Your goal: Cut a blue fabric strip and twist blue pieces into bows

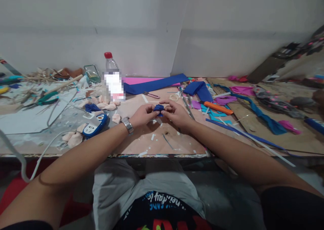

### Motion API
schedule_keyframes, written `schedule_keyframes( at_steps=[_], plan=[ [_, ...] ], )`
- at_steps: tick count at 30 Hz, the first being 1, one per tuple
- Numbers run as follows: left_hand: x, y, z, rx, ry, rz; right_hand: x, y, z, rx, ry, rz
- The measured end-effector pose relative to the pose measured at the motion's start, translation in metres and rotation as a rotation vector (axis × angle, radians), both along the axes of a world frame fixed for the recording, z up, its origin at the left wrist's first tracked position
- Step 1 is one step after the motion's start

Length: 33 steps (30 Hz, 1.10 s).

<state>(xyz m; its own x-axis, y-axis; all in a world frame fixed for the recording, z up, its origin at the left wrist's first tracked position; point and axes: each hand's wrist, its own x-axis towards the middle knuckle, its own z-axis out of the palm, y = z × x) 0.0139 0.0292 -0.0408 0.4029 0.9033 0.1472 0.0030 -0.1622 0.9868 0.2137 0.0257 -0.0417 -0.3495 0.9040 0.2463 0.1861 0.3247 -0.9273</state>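
Note:
Between my two hands, just above the table, is a small piece of folded blue crepe paper [158,108]. My left hand [144,115], with a metal watch on its wrist, pinches the piece from the left. From the other side my right hand [176,115] grips it between thumb and fingers, its index finger arched over. Behind the hands lie a long blue paper strip [157,85] and a safety pin [152,95]. A bent blue strip [199,90] rests to the right, near an orange utility knife [218,108].
At the left stand a bottle with a red cap [108,55] and a blue-and-white power strip [95,125] with its cable. Green-handled pliers [47,98] lie among sticks. Pale pink paper pieces [107,105] are scattered nearby. Cardboard [253,122] covers the right side.

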Motion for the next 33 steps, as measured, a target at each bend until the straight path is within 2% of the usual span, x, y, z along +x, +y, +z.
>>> schedule_keyframes(
  at_steps=[6, 12, 16, 22, 27, 33],
  plan=[
    [-0.002, 0.000, 0.003, -0.083, 0.070, -0.004, -0.001, 0.001, 0.000, 0.054, -0.003, 0.002],
    [0.001, -0.003, 0.011, -0.117, -0.036, -0.037, -0.001, 0.000, -0.001, 0.058, 0.004, -0.017],
    [0.001, -0.002, 0.010, -0.138, -0.066, -0.003, -0.001, 0.001, -0.001, 0.095, 0.003, -0.029],
    [-0.001, -0.004, 0.009, -0.228, -0.083, 0.044, 0.003, 0.004, 0.002, 0.349, -0.034, -0.137],
    [0.000, -0.006, 0.012, -0.245, -0.123, 0.013, 0.006, 0.002, 0.009, 0.504, -0.127, -0.025],
    [0.001, -0.003, 0.008, -0.262, -0.178, 0.004, 0.004, -0.001, 0.012, 0.543, -0.094, -0.011]
  ],
)
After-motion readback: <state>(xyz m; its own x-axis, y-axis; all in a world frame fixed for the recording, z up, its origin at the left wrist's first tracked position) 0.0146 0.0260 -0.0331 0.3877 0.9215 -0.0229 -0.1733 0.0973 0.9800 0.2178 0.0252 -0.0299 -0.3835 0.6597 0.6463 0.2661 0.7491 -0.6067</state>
